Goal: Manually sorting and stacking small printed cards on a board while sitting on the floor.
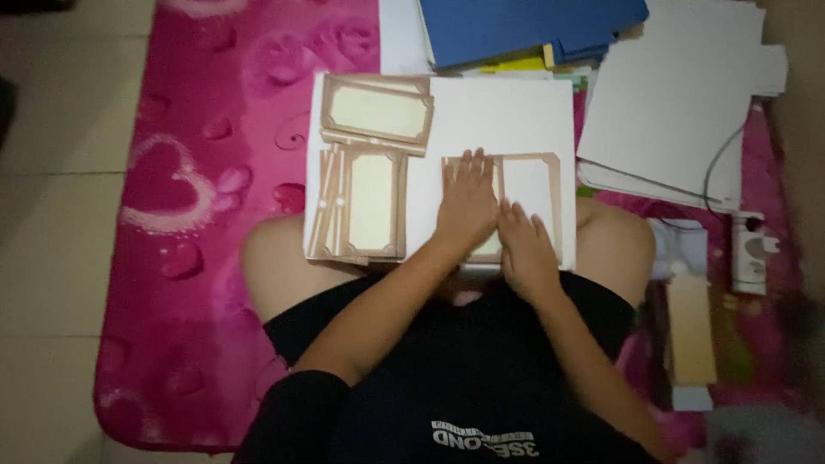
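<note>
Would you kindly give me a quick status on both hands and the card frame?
Left hand and right hand flat, open, pressing brown card frame onto white board. Two frame stacks lie left. Nothing in the way.

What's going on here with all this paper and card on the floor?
A person sits on a pink heart-patterned mat with a white board across the knees. Both hands lie flat on a brown-bordered card frame on the board: the left hand on its left part, the right hand near its lower middle. Two more such pieces, a horizontal frame and an upright frame, lie on the board's left side. A blue folder and loose white sheets lie beyond.
</note>
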